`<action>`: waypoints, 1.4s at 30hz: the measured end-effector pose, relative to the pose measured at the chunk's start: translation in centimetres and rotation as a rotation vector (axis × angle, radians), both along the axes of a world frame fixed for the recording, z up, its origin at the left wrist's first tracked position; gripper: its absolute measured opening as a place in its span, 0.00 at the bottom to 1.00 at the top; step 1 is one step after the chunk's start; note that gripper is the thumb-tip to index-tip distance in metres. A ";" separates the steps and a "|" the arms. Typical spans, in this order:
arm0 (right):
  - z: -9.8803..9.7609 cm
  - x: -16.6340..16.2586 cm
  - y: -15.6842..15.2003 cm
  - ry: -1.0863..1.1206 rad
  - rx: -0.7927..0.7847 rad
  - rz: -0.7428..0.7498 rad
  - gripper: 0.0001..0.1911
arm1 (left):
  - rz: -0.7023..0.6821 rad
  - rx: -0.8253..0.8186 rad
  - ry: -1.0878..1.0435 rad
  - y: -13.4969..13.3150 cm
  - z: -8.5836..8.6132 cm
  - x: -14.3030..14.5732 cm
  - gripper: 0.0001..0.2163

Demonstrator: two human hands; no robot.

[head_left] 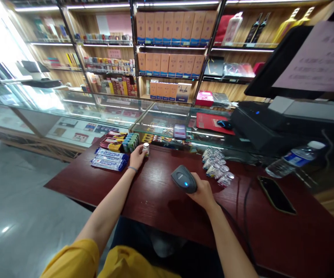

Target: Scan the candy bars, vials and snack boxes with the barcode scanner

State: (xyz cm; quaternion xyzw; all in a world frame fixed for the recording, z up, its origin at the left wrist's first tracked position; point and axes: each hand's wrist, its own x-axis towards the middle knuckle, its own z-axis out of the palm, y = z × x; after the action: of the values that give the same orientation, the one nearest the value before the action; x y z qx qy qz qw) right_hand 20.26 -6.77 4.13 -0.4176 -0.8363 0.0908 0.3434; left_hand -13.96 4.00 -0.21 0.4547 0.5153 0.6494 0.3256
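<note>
My left hand [138, 156] is stretched out over the dark red counter [155, 200] and is closed round a small white-capped bottle [146, 148], which stands by the green packs [130, 141]. My right hand [203, 192] grips a grey handheld barcode scanner [183, 178] with a blue light on its top; its cable trails back toward me. Just right of the scanner lies a cluster of several small clear bottles [217, 166] with white caps.
Blue bar packs [109, 159] and red-yellow packs [113, 140] lie at the counter's left. A black phone [275, 194] and a water bottle [296, 158] lie at the right, by a cash register [259, 123]. Glass display cases [97, 110] and stocked shelves [169, 42] stand behind.
</note>
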 end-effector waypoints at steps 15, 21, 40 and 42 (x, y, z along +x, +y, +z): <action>-0.6 0.1 0.1 0.010 -0.040 -0.021 0.20 | -0.194 0.108 0.824 0.4 4.2 -2.7 0.20; -0.1 -0.1 0.0 0.013 -0.043 -0.011 0.20 | -0.102 0.108 1.104 1.7 5.5 -3.2 0.14; -0.1 0.2 0.2 0.015 -0.053 -0.027 0.21 | 0.139 -0.036 1.396 6.6 7.4 -4.3 0.11; -0.1 0.2 0.2 0.013 -0.046 -0.028 0.21 | 0.154 -0.049 1.400 6.6 7.5 -4.3 0.11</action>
State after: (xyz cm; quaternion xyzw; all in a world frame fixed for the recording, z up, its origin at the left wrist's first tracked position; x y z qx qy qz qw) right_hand 20.51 -6.54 4.06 -0.4364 -0.8258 0.1080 0.3404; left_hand -18.24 10.59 7.25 0.7205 0.6489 0.2137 -0.1189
